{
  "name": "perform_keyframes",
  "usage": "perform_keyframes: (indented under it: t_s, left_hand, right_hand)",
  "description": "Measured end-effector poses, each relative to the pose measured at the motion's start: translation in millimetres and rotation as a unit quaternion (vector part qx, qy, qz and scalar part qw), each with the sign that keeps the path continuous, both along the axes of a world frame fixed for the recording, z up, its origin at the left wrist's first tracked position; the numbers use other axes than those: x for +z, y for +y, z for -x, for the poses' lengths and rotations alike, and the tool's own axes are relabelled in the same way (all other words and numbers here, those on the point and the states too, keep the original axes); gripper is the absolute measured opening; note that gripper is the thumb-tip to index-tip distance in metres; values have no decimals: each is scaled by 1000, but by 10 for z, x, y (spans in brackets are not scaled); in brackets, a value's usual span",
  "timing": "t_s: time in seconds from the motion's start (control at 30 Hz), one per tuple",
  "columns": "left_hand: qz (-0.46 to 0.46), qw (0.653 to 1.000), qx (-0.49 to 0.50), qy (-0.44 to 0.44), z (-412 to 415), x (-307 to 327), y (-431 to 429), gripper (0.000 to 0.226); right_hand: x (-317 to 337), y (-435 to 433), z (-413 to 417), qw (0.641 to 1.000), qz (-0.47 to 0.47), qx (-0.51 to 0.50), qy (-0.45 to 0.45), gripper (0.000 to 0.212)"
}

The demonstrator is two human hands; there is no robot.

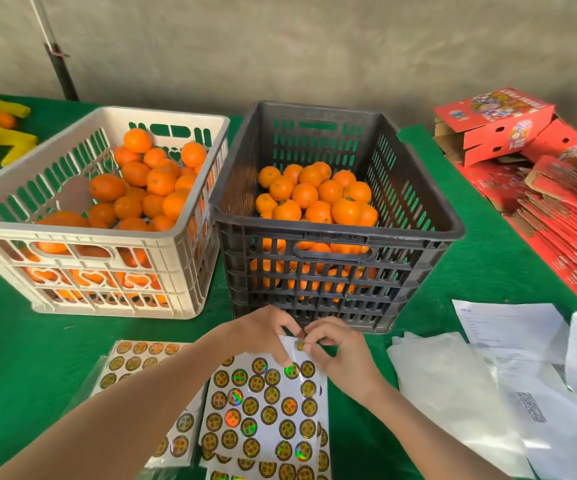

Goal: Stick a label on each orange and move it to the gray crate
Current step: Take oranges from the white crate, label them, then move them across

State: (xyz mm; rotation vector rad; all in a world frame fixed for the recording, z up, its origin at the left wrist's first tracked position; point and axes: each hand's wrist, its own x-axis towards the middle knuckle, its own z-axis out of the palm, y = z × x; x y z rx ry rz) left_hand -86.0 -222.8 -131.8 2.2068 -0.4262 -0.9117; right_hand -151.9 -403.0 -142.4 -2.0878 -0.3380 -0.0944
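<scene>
Mid-peel: left hand point(262, 332) pinches sticker sheet point(266, 410) corner; right hand point(344, 356) pinches label point(300, 346) edge. Label likely thin, limp, tacky; best lifted by rim.

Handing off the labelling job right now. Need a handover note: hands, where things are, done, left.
Hands: left hand holds the sheet at its top edge; right hand pinches a label there, apparently peeling it. Neither holds an orange.
Things: white crate on the left holds oranges; gray crate beside it is partly full.
Done: some fruit is already in the gray crate.
Left: stick this label, move that orange, repeat.
</scene>
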Motion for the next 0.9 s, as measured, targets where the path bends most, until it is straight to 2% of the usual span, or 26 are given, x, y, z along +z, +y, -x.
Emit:
perform_keyframes:
  t_s: [0.13,0.23,0.3,0.37,0.43,0.53,0.63,0.73,0.8,0.9]
  left_hand:
    - [-28,998,-17,-48,2,-86,-38,56]
    - [-101,982,-53,-154,48,-86,-81,54]
    - [-108,968,-53,-220,108,6,-67,55]
    - [-11,962,-5,-272,180,195,50,34]
    - [97,932,49,-346,247,441,239,15]
    - [201,868,126,-436,275,856,575,14]
    - [253,815,235,-465,151,1157,936,10]
    - [242,788,328,-461,-82,1302,1381,23]
    - [201,773,374,-471,-292,1358,1731,30]
    - [159,771,431,-442,-628,1416,2189,44]
  right_hand:
    - [128,22,-29,997,-50,-54,22,33]
    - [259,104,-34,997,-56,-52,11,27]
    - [378,184,-20,997,-61,-45,-12,23]
    - [530,322,-26,996,-71,-27,-54,20]
    - [739,498,-56,989,-83,3,-119,10]
    - [1109,823,-192,966,-98,52,-233,9]
    - [1482,1223,-470,944,-109,94,-298,24]
    - [1759,1647,-916,953,-45,110,-280,40]
    - [1865,1895,-1261,967,51,129,-212,54]
    - [1879,2180,-1721,960,195,169,-112,72]
